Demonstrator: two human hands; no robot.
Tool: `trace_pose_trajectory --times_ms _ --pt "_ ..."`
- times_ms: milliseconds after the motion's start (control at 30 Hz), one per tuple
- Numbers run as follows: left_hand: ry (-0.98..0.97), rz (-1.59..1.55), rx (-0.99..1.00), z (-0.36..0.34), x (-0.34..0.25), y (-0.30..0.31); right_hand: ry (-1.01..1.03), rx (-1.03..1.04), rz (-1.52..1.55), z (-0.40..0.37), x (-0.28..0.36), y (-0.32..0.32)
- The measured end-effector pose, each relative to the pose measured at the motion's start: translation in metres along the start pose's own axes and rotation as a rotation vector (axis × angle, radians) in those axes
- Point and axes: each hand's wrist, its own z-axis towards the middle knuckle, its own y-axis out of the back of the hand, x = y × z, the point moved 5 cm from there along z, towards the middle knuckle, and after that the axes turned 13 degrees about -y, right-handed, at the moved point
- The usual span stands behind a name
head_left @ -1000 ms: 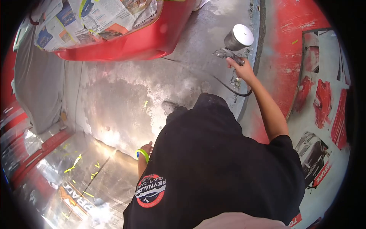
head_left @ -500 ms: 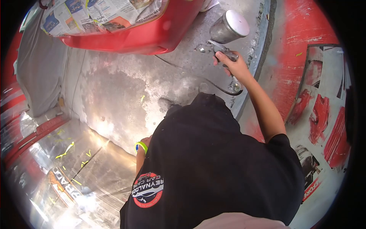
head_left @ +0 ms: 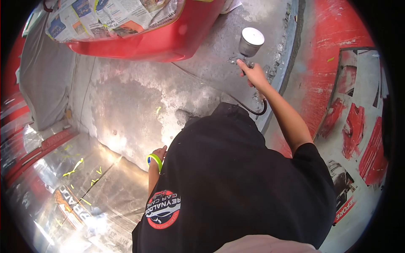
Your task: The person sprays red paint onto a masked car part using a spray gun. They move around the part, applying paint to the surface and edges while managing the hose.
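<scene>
My right hand [head_left: 254, 76] is wrapped round the grip of a metal spray gun [head_left: 244, 64], held out at the upper right. On top of the gun sits a round metal paint cup [head_left: 249, 44] with a pale lid. A dark air hose [head_left: 255, 112] loops below that hand and runs up-left across the floor. A glossy red painted panel [head_left: 139, 49], like a car bumper, is left of the gun and apart from it. My left hand [head_left: 159, 152] hangs low beside my black shirt, fingers loosely out and partly hidden. A yellow-green band [head_left: 155, 161] circles its wrist.
Newspaper [head_left: 122, 17] masks the area above the red panel. Grey sheeting [head_left: 44, 71] hangs at the left. A printed tarp [head_left: 101, 198] with yellow-green tape scraps lies at lower left. A poster [head_left: 352, 126] and a red-stained surface [head_left: 329, 38] are on the right.
The spray gun and its cup have tipped more upright and appear smaller, further from me. The hose loop has shifted. My left hand has come slightly further out from the shirt.
</scene>
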Motion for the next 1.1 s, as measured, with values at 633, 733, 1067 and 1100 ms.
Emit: trace_pose_trajectory --times_ms 633,733,1067,1100 --pt "-0.055 -0.211 -0.136 -0.008 0.016 -0.005 0.261 -0.134 0.158 -0.024 0.075 0.063" --pt "-0.017 -0.013 -0.084 -0.012 -0.023 -0.005 0.248 -0.164 0.167 -0.013 0.066 0.067" --pt "0.192 0.153 0.073 0.015 0.027 -0.006 0.226 0.042 0.185 -0.05 0.077 0.052" --pt "0.161 0.123 0.05 0.013 0.019 -0.004 0.221 0.034 0.194 -0.052 0.078 0.052"
